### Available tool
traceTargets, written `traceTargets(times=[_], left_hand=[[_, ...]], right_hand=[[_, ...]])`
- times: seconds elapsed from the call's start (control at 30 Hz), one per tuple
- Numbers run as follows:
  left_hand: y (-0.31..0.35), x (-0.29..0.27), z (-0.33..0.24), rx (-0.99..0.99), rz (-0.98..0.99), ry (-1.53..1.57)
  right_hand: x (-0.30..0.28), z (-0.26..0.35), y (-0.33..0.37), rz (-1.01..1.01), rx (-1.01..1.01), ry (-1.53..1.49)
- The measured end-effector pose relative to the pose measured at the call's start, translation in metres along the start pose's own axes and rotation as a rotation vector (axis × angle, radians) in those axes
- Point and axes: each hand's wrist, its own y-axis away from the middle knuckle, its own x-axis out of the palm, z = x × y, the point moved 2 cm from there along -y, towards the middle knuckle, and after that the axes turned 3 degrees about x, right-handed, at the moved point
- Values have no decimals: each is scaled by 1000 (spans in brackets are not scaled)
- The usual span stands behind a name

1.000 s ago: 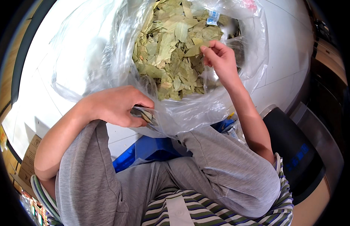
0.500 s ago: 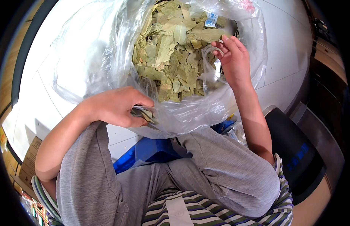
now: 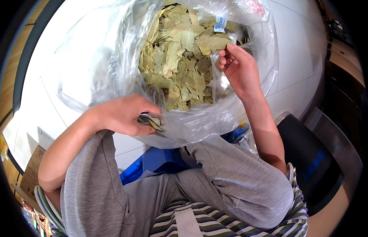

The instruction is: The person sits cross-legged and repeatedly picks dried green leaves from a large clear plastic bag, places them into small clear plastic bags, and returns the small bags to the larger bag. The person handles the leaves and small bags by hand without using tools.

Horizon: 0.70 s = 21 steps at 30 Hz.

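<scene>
A large clear plastic bag lies open in front of me, its middle heaped with dried bay leaves. My left hand is at the bag's near left rim, closed around a small stack of bay leaves; their edges show between thumb and fingers. Over the right side of the heap, my right hand pinches one long bay leaf by its end, between thumb and forefinger. A small white and blue packet lies among the leaves beyond that hand.
Between my legs sits a blue plastic thing. To my right are a small clear package and a black rounded object. A cardboard box stands on the white tiled floor at left.
My right hand has come slightly nearer and left, and the pinched leaf now shows clearly over the heap. My left hand has stayed almost in place around its leaves.
</scene>
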Motion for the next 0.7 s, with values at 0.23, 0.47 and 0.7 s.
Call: traceTargets(times=[0.23,0.47,0.7], left_hand=[[1,-4,-7,-95,-56,-18],[-1,-7,-8,-127,-30,-52],[-2,-8,1,-114,-277,62]], right_hand=[[2,5,1,-65,-87,77],[-16,8,-3,-142,-203,415],[12,16,11,-80,-191,290]])
